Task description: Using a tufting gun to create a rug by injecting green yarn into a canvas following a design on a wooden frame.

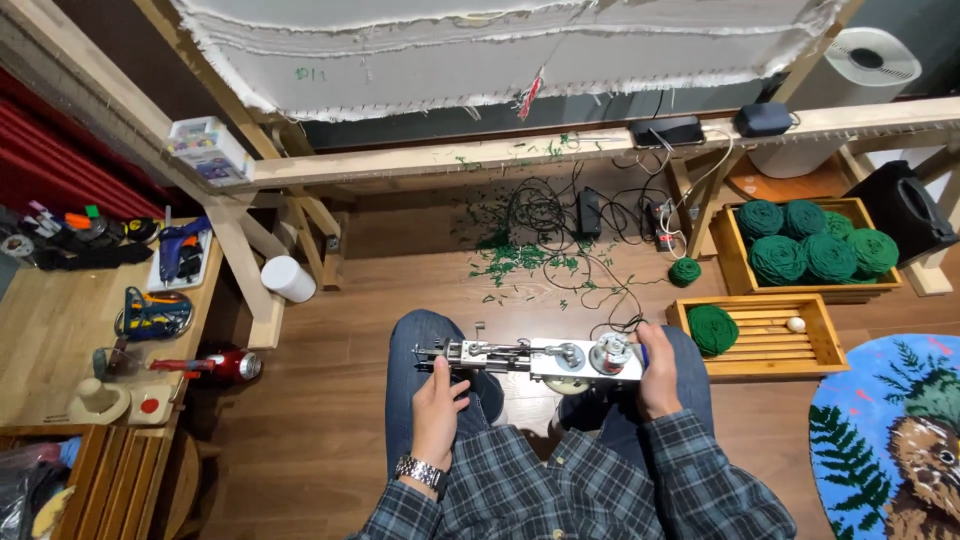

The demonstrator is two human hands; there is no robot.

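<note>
Left hand (440,395), right hand (657,372) grasping tufting gun (535,357) (across lap); yarn crate (770,345) near

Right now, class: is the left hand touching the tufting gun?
Touching. The head view shows the left hand gripping the front end of the tufting gun across the lap.

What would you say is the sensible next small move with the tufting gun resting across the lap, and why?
Probably steady the tufting gun and turn its needle end toward the face for a close look. The left hand already pinches that thin metal end, while the right hand grips the motor end, so the tool lies flat across both knees. No yarn can be seen running to it from the green yarn balls.
</note>
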